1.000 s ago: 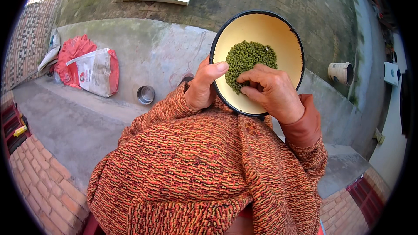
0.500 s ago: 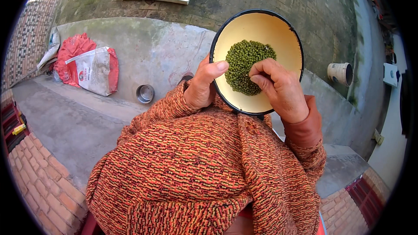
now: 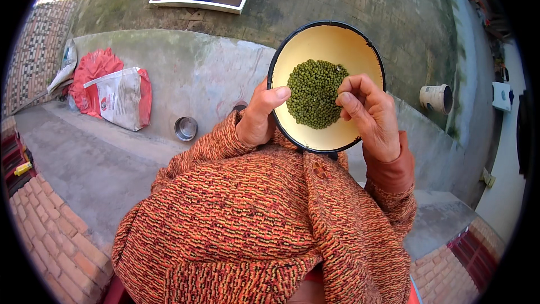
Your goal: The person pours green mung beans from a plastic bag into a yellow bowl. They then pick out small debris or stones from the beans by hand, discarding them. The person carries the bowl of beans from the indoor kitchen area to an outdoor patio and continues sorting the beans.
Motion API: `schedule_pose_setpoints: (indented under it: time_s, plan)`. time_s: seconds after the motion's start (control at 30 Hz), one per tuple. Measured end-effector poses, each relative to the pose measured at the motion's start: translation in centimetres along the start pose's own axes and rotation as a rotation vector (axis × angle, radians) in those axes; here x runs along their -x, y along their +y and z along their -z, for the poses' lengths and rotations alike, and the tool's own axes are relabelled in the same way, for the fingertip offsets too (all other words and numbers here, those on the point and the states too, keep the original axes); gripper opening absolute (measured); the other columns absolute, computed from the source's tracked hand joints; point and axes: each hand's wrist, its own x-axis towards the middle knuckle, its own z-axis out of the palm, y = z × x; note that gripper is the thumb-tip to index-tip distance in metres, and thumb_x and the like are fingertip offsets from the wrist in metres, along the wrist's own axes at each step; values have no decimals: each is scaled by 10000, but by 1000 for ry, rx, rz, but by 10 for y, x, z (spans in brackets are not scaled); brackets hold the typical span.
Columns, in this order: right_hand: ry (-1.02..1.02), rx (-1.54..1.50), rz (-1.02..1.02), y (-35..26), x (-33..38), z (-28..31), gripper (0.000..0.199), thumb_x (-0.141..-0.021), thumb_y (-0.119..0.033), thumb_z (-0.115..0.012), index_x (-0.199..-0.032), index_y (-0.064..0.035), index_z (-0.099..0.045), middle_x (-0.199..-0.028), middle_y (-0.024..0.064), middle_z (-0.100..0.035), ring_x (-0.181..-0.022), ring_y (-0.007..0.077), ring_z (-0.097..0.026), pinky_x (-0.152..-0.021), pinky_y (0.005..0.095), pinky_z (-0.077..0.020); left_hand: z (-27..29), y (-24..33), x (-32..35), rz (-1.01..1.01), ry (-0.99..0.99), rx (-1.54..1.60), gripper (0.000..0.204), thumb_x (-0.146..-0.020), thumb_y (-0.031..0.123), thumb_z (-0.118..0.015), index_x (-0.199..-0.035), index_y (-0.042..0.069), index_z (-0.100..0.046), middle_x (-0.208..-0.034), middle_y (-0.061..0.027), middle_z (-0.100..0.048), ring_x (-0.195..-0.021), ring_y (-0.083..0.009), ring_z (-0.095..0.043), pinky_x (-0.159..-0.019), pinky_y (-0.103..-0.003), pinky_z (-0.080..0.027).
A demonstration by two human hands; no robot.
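A round bowl (image 3: 349,39), pale yellow inside with a dark rim, is tilted in front of my chest. Small green beans, which look like mung beans (image 3: 315,93), lie heaped in its middle. My left hand (image 3: 260,111) grips the bowl's left side, thumb over the rim and fingers hidden behind it. Over the right side of the bowl is my right hand (image 3: 371,112), its thumb and index fingertip pinched together at the edge of the beans. Whatever is between those fingertips is too small to make out.
A white tray (image 3: 197,4) with dark cloth in murky water lies far off on the paving. Red and white sacks (image 3: 121,95) rest at the left, near a small metal bowl (image 3: 185,128). At the right a dirty white bucket (image 3: 436,98) lies on its side.
My right hand has drawn back to the right from the middle of the beans, still pinched. The bowl has shifted slightly left and down in the picture, held by my left hand.
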Motion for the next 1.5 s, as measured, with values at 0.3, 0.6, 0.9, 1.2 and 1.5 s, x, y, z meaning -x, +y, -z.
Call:
schedule_pose_setpoints:
  time_s: [0.3,0.6,0.9,1.2,1.5]
  plan:
    - [-63,469,240,11,-6,-16,191,-772,-6,-668,-952,-29,-611,-822,118,-603,-727,279,-620,-638,359,-485,2,0,2,16,34,-48,638,-834,330,-555,-1340,-9,-366,-1232,-147,-528,-1099,-217,-551,-941,-354,-453]
    - [-59,520,301,20,-16,-18,130,-790,-41,-653,-905,-45,-593,-833,117,-613,-756,317,-619,-648,402,-480,2,1,-1,16,57,-62,654,-833,328,-554,-1356,-2,-343,-1253,-153,-506,-1122,-217,-531,-958,-356,-438]
    - [104,328,265,13,-17,-7,115,-817,9,-644,-907,-17,-578,-779,92,-584,-687,215,-583,-632,302,-471,-1,7,-5,-1,28,-46,678,-827,338,-553,-1369,-7,-335,-1275,-151,-505,-1137,-218,-530,-967,-358,-432]
    - [5,404,275,12,-16,-5,158,-764,27,-663,-903,-19,-605,-813,118,-609,-721,268,-614,-641,327,-483,3,4,-7,7,40,-45,676,-830,329,-555,-1372,-7,-331,-1275,-157,-503,-1138,-223,-532,-968,-363,-435]
    - [-64,526,261,20,-23,-14,158,-770,-26,-666,-918,-40,-612,-847,125,-621,-764,308,-629,-653,379,-490,6,4,-6,28,56,-68,659,-835,318,-545,-1372,5,-327,-1270,-148,-493,-1141,-217,-516,-969,-360,-428]
